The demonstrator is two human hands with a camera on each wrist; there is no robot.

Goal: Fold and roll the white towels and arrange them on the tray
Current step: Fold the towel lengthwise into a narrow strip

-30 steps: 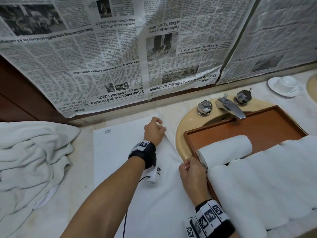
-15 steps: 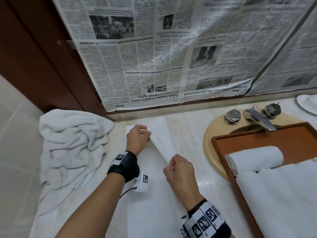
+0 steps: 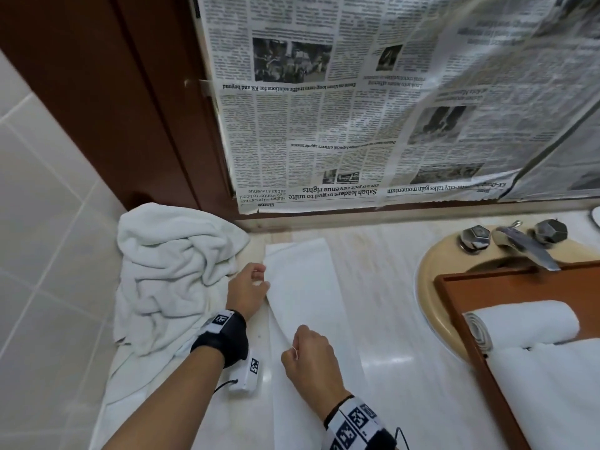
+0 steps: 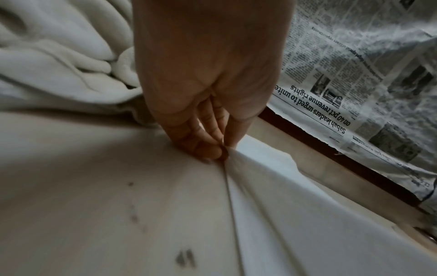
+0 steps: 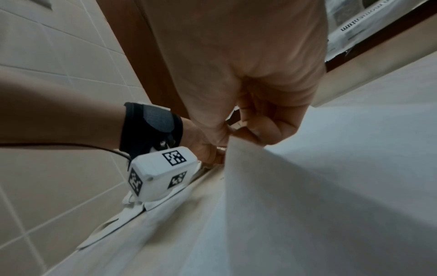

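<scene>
A flat white towel (image 3: 308, 306) lies on the marble counter, folded lengthwise into a narrow strip. My left hand (image 3: 248, 289) pinches its left edge (image 4: 228, 155) farther back, low at the counter. My right hand (image 3: 306, 357) pinches the same edge (image 5: 232, 142) nearer to me and holds it slightly raised. The wooden tray (image 3: 506, 287) sits over the sink at the right. It holds one rolled white towel (image 3: 522, 323) and more white towelling (image 3: 548, 391) in front of it.
A crumpled heap of white towels (image 3: 172, 274) lies on the counter's left end, against the tiled wall (image 3: 48, 222). Newspaper (image 3: 373, 108) covers the mirror behind. The tap (image 3: 526, 245) and two knobs stand behind the tray.
Both hands carried the towel's right edge over to the left, so the towel went from a wide sheet to a narrow strip. The view swung left.
</scene>
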